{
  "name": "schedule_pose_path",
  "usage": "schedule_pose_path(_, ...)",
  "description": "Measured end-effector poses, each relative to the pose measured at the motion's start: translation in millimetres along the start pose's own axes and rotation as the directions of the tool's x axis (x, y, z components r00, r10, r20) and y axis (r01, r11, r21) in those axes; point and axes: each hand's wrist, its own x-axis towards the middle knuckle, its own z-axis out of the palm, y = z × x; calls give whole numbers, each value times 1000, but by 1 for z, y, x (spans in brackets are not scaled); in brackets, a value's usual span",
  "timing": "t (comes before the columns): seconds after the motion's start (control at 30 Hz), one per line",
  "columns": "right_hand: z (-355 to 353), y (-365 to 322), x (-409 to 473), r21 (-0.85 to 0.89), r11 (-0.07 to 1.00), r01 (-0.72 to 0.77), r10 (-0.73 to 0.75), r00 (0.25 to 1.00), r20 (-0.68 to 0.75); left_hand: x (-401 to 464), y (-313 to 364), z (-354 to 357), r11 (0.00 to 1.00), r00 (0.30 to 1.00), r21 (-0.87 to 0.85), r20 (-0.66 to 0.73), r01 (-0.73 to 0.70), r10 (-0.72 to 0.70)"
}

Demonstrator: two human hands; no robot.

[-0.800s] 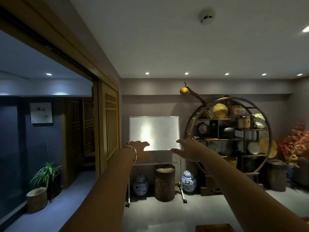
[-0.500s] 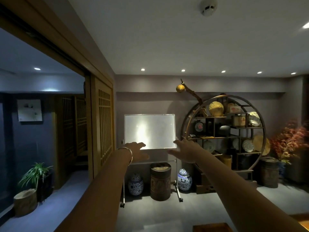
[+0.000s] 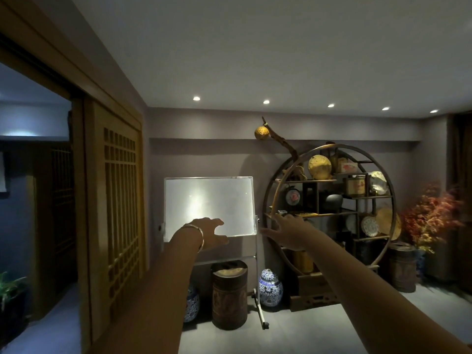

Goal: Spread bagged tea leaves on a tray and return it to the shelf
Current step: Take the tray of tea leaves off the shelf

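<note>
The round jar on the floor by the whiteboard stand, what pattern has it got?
The jar is white with a blue painted pattern, seen in the head view.

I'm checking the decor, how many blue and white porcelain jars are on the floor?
2. One blue and white jar stands right of the dark wooden barrel; another sits left of it, partly behind the left arm. More may be hidden.

Dim room with grey walls [image 3: 204,159] and grey floor [image 3: 306,335], lit by small ceiling spotlights [image 3: 266,101]. A wooden lattice door [image 3: 115,226] stands left. A whiteboard [image 3: 209,206] on a stand, dark barrels [image 3: 229,295] and blue-white jars [image 3: 270,287] line the far wall.
</note>
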Motion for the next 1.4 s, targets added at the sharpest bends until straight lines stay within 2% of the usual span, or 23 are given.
schedule_pose_path(0.23, 8, 57, 144, -11, 995, -104, 103, 993, -57, 180, 13, 0, 993, 994, -75, -57, -96, 91)
schedule_pose_path(0.6, 44, 119, 297, -55, 967, -250, 249, 968, -27, 392, 14, 37, 965, 975, -139, -43, -222, 218)
schedule_pose_path(0.9, 81, 180, 429, -59, 917, -394, 392, 919, -41, 581, 27, 73, 866, 893, -229, -39, -444, 448)
schedule_pose_path(1.1, 102, 220, 513, -78, 874, -480, 477, 877, -57, 708, 31, 87, 838, 850, -148, -40, -525, 526)
schedule_pose_path(1.4, 133, 291, 574, -127, 809, -575, 567, 818, -94, 816, 78, 136, 768, 780, -173, -2, -617, 626)
